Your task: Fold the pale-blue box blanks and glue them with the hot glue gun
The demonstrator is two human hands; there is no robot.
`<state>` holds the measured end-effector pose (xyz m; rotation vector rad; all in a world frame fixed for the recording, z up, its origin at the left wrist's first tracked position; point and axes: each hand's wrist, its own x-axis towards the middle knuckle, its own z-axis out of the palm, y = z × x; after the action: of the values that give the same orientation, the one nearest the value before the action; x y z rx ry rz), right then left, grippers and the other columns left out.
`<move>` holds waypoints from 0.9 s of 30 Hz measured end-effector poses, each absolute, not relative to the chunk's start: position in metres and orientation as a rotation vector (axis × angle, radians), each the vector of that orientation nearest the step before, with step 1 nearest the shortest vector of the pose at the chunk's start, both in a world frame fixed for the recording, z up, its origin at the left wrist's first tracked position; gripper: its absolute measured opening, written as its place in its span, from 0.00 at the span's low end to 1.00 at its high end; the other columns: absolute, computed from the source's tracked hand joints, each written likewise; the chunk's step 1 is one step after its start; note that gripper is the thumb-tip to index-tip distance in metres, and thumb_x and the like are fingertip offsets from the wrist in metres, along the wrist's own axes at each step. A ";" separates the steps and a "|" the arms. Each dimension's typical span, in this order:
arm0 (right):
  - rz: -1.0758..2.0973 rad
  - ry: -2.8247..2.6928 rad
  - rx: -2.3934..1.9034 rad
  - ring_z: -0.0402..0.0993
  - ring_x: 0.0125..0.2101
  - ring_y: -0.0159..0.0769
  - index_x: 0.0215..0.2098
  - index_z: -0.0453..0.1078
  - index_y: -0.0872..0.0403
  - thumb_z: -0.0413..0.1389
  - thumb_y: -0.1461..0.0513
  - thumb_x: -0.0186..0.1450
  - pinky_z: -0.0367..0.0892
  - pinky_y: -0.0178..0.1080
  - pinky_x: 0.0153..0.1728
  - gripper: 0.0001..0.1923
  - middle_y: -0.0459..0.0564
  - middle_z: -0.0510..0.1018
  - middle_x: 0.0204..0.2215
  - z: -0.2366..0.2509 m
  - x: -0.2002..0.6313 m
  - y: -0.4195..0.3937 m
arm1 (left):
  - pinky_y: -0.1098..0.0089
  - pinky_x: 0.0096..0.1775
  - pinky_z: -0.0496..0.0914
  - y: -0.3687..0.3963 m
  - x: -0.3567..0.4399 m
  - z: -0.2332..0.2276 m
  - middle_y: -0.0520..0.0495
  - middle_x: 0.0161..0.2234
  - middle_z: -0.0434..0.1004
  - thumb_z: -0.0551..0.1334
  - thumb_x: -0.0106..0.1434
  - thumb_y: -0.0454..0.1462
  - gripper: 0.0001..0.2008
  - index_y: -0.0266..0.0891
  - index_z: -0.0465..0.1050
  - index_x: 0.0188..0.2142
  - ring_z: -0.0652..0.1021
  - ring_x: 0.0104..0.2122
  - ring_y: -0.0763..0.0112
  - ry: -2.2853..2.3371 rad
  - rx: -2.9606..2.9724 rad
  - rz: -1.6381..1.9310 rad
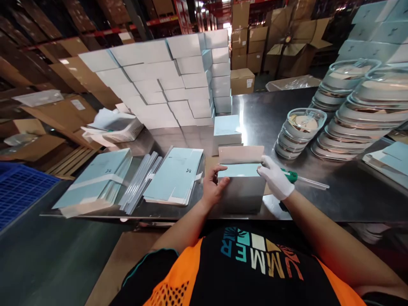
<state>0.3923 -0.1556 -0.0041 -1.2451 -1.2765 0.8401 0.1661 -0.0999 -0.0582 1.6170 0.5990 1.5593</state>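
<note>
A grey-white cardboard box [240, 194] with a pale blue top edge stands in front of me at the near edge of the metal table, its flap [241, 154] raised at the back. My left hand [214, 185], ungloved, grips the box's upper left side, thumb and fingers at the edge. My right hand [276, 178], in a white glove, holds the upper right corner near the flap. Just beyond the right hand lies a green-handled tool [290, 175], partly hidden by it. A small blue-topped box [227, 127] stands behind the flap.
White boxes [165, 80] are stacked high at the back. On the left lie blue flat sheets [174, 172], clear plastic strips [140, 180] and a banded bundle [94, 178]. Stacked clear round containers [298, 131] stand on the right. A white basket [126, 129] sits back left.
</note>
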 end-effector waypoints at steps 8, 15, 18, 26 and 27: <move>0.464 -1.799 -0.942 0.71 0.70 0.52 0.56 0.76 0.44 0.70 0.58 0.70 0.67 0.60 0.71 0.18 0.57 0.73 0.70 -0.015 0.410 -0.194 | 0.57 0.59 0.78 -0.092 0.154 -0.050 0.46 0.51 0.84 0.79 0.64 0.46 0.24 0.49 0.75 0.55 0.85 0.56 0.58 0.097 1.751 1.634; 0.420 -2.002 -0.901 0.66 0.73 0.47 0.67 0.74 0.31 0.61 0.66 0.76 0.64 0.58 0.74 0.28 0.46 0.67 0.75 -0.004 0.401 -0.206 | 0.45 0.67 0.74 -0.086 0.128 -0.025 0.40 0.57 0.86 0.71 0.73 0.46 0.17 0.47 0.82 0.59 0.78 0.67 0.51 -0.089 2.299 1.321; 0.422 -1.993 -0.911 0.71 0.70 0.45 0.65 0.76 0.31 0.60 0.68 0.76 0.69 0.54 0.71 0.27 0.47 0.72 0.72 -0.002 0.400 -0.208 | 0.47 0.65 0.76 -0.090 0.128 -0.023 0.41 0.56 0.87 0.70 0.74 0.43 0.16 0.47 0.81 0.60 0.79 0.66 0.53 -0.085 2.304 1.339; 0.357 -1.793 -0.998 0.62 0.76 0.46 0.75 0.65 0.34 0.61 0.65 0.76 0.66 0.54 0.74 0.33 0.49 0.64 0.77 -0.024 0.396 -0.214 | 0.40 0.73 0.63 -0.101 0.133 -0.070 0.33 0.76 0.61 0.79 0.57 0.59 0.57 0.55 0.55 0.78 0.65 0.75 0.40 0.310 1.848 1.297; 0.347 -1.716 -1.059 0.62 0.76 0.46 0.78 0.60 0.33 0.62 0.63 0.76 0.65 0.54 0.74 0.36 0.49 0.62 0.78 -0.030 0.397 -0.214 | 0.39 0.72 0.63 -0.104 0.134 -0.081 0.30 0.76 0.59 0.82 0.51 0.61 0.65 0.52 0.51 0.79 0.65 0.75 0.37 0.433 1.744 1.204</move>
<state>0.3969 -0.2144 -0.0298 -1.0592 -1.7156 0.3465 0.1338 -0.1043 -0.0808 1.7438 0.4328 1.2044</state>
